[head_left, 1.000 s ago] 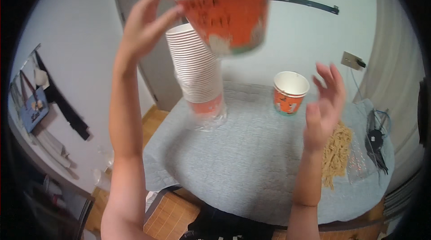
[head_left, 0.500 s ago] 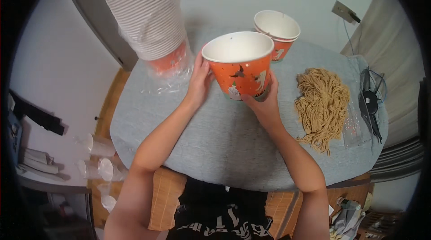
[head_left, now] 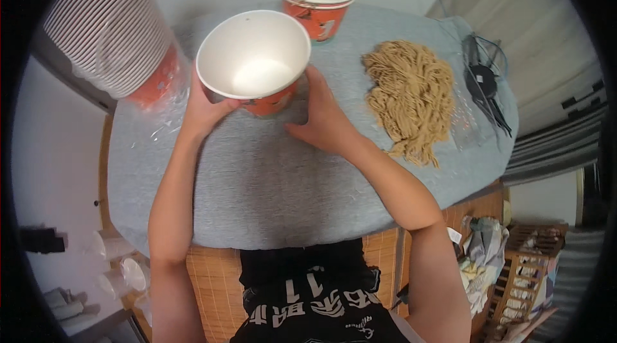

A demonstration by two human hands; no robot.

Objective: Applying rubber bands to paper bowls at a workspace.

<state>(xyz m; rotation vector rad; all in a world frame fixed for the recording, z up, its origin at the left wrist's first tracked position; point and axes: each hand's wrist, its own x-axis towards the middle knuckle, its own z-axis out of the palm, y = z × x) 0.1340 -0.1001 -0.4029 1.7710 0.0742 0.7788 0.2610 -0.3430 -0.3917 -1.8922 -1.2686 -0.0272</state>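
An orange printed paper bucket (head_left: 267,104) with a white inside is upright in front of me, its base at or close to the grey tablecloth; a gap beneath cannot be made out. My left hand (head_left: 209,112) holds its left side, thumb across the front and the other fingers partly hidden behind the rim. On the opposite side my right hand (head_left: 328,115) is open, its thumb spread away from the bucket and its fingers beside the wall. Behind stand two nested paper buckets (head_left: 321,25) of the same kind, with tan strands at their rim.
A tall stack of paper buckets (head_left: 109,28) in clear plastic stands at the left. To the right lies a heap of tan yarn (head_left: 411,99), then a black device with a cable (head_left: 482,83). White containers (head_left: 135,273) are on the floor at the lower left.
The bucket has gone from tilted and raised to upright and lower. My right thumb has come off its front. The whole view has shifted, with the table's things now further left and up.
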